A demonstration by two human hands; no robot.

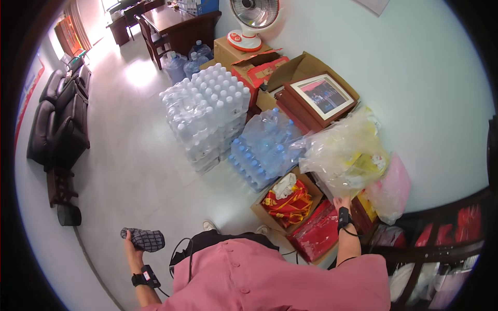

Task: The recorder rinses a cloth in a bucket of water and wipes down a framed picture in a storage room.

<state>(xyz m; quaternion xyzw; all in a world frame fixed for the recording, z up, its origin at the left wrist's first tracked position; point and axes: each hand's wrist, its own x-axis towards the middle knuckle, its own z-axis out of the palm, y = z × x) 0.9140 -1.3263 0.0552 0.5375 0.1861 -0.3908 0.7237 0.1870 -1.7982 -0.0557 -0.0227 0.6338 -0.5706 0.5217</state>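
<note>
A dark grey checked fabric item (146,240), rounded at one end, is held in my left hand (134,254) above the floor at the lower left. Over on the right, my right hand (342,203) grips the lower edge of a large clear plastic bag (327,163) with yellow and white things inside; some fingers are hidden. Just below that hand lies a flat red package (317,233) in shiny wrapping. Beside it an open cardboard box (260,208) holds red and gold fabric (290,202) and a white cloth (285,186).
Shrink-wrapped bottle packs (206,112) and blue-capped bottles (255,159) stand ahead. Framed pictures (325,95) rest on a carton near the wall. A pink bag (393,184) leans there, above a dark cabinet (443,248). Black sofas (64,112) line the left wall.
</note>
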